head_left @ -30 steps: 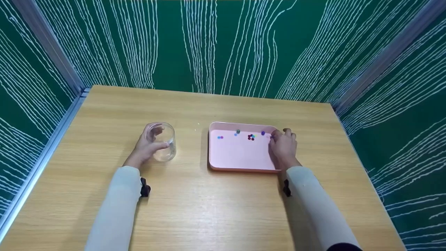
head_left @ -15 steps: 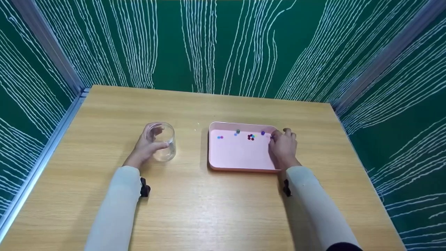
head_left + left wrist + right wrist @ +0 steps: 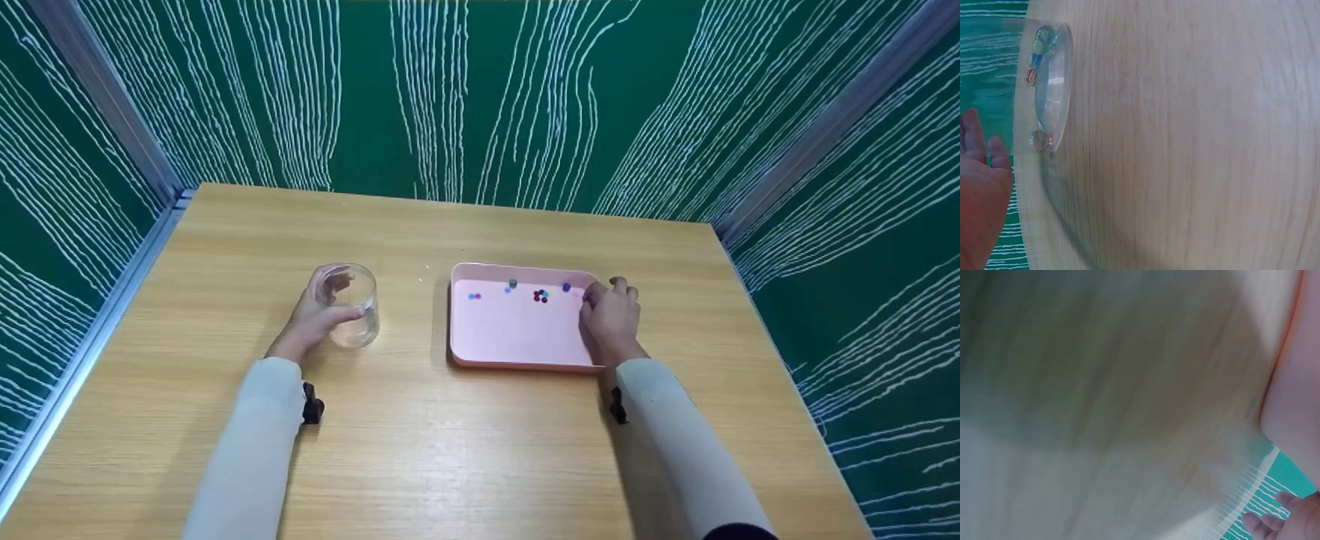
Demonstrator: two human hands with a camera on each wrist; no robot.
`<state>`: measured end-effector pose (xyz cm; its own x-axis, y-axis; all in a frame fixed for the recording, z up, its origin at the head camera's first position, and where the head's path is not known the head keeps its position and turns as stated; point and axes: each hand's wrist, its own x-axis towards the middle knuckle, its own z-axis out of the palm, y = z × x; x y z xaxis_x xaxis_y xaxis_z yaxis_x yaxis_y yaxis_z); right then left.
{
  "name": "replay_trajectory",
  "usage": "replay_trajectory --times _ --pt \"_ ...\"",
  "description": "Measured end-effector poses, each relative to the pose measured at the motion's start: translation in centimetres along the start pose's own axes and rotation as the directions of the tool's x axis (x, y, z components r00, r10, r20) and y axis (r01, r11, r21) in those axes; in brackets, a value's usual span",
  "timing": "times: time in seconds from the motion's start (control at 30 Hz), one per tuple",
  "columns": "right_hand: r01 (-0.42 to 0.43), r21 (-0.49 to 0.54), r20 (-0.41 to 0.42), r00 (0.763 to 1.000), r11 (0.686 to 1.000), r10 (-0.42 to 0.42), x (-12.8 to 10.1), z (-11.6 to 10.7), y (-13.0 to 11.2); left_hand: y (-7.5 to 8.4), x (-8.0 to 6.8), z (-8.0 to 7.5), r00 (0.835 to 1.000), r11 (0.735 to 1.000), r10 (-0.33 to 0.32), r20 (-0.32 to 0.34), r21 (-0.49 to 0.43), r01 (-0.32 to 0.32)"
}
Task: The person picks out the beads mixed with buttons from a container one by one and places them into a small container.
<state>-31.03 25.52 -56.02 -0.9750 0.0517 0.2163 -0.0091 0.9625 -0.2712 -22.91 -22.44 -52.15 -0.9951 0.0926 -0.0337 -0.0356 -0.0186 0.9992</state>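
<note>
My left hand (image 3: 311,315) holds a clear cylindrical glass (image 3: 364,330) that stands upright on the table, its thumb across the near side. Several marbles (image 3: 1035,60) lie at the bottom of the glass in the left wrist view. At the right end of a pink rectangular tray (image 3: 517,341), my right hand (image 3: 613,315) grips the wall, thumb on the inner side and other fingers outside. In the right wrist view, its fingers (image 3: 1266,526) show beyond the tray's corner. Small coloured balls lie in the tray: a dark red cluster (image 3: 540,296), a purple one (image 3: 566,287) and a green one (image 3: 513,283).
Both things stand on a light wooden table (image 3: 442,435), with a gap of bare wood between them. Tiny white specks (image 3: 428,267) lie behind that gap. Green panels (image 3: 367,97) with white wavy lines enclose the table's back and sides.
</note>
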Motion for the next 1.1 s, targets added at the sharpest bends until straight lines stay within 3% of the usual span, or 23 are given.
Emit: replay_trajectory --times 0.33,0.77,1.1 --pt "-0.001 0.004 0.012 1.000 1.000 0.001 -0.02 -0.13 0.06 -1.17 0.49 -0.06 0.998 0.998 0.056 -0.029 0.032 -0.055" --pt "-0.023 0.018 0.013 1.000 1.000 0.023 0.05 -0.02 -0.10 -0.92 0.44 -0.03 0.999 1.000 0.021 -0.041 0.002 -0.021" --pt "-0.072 0.028 0.062 0.996 0.997 0.070 0.21 -0.16 -0.32 -1.15 0.59 -0.11 0.999 0.999 0.042 -0.033 0.012 -0.042"
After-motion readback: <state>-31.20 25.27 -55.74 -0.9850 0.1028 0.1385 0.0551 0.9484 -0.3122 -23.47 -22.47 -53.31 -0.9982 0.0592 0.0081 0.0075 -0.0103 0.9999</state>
